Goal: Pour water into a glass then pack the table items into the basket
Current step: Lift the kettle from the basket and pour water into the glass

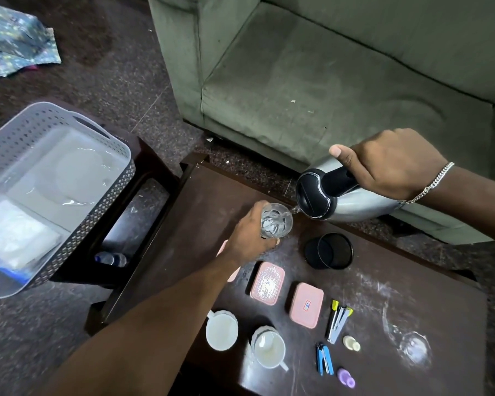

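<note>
Here, water streaming from the tilted silver steel kettle with black lid and handle [326,195] into the clear drinking glass [276,221], spout just over the rim at the glass's three o'clock. Right hand [389,167] wrapped round the black handle, fingers curled tight, thumb laid along the top. Left hand [249,232] gripping the glass from its nine o'clock side, fingers closed round the wall, glass near the far edge of the dark brown wooden table [412,295]. At five o'clock from the glass, black mesh cup [329,250]. Toward six o'clock, two pink lidded boxes [267,282], then two white mugs [222,330]. At four o'clock, yellow-tipped stapler [337,321], blue stapler [324,358], small cream piece [351,342], purple piece [345,378]. Well off at nine o'clock, grey perforated plastic basket [0,155] on a side stand, pale folded items inside.
</note>
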